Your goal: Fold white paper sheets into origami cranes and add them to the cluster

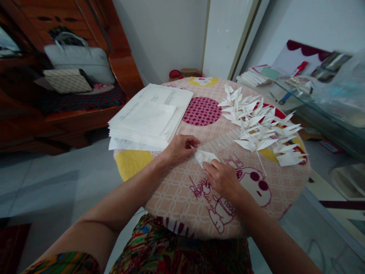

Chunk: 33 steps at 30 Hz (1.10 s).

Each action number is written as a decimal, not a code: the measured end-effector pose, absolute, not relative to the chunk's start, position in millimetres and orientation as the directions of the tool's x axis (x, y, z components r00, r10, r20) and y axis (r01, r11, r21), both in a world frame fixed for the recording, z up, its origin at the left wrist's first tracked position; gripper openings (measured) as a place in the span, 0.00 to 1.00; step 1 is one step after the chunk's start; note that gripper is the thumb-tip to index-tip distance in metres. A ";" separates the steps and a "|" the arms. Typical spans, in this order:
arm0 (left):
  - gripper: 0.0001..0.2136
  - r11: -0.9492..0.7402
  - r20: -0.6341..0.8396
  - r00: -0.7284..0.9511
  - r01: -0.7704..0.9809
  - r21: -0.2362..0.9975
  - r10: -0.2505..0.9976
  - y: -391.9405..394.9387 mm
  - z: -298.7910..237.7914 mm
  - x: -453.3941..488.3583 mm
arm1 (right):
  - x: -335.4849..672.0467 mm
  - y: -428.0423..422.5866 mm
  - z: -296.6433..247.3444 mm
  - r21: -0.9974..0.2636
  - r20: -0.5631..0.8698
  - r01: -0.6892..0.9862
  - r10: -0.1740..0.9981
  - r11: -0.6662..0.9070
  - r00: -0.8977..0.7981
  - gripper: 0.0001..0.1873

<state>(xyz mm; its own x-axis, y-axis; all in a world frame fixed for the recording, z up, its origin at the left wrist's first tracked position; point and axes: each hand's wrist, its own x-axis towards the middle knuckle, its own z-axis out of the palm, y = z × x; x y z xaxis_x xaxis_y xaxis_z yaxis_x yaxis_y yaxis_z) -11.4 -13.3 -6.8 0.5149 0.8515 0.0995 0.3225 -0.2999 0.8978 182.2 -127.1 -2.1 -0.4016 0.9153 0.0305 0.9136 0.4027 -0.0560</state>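
A small folded piece of white paper (pixel 204 156) lies on the round cloth-covered table (pixel 176 190) between my hands. My left hand (pixel 182 146) pinches its far left corner between thumb and fingers. On its near right side, my right hand (pixel 221 175) presses the paper with closed fingers. Beyond my left hand is a thick stack of white printed sheets (pixel 142 114), with smaller cut sheets on top. To the right, a cluster of folded white paper cranes (pixel 256 125) covers part of the cloth.
A glass-topped side table (pixel 322 110) with papers, a pen and a plastic bag (pixel 348 87) stands at the right. On the left, a wooden bench (pixel 85 114) holds a grey handbag (pixel 82 61) and a checked pouch (pixel 67 81). White walls close off the far side.
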 end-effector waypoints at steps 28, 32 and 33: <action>0.12 -0.039 -0.087 0.414 0.286 0.957 0.906 -21.6 9.7 -2.0 | 163.2 -124.0 -3.1 -0.082 0.066 0.968 0.971 0.236 -0.231 0.26; 0.10 0.084 -0.140 0.359 0.166 0.983 0.923 -25.5 15.0 7.5 | 157.4 -124.6 -2.6 -0.018 0.069 0.976 0.974 0.217 -0.215 0.22; 0.09 0.117 -0.158 0.347 0.137 0.984 0.924 -26.2 15.6 9.4 | 155.9 -124.7 -2.5 -0.005 0.071 0.976 0.974 0.218 -0.217 0.22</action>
<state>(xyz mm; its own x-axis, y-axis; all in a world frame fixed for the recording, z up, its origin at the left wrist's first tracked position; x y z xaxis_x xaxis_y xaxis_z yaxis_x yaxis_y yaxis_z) 9.4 -26.2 15.6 0.3470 0.9245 -0.1579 0.1368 0.1167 0.9837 155.9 -124.7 -2.5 -0.2169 0.9736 0.0712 0.9760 0.2178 -0.0050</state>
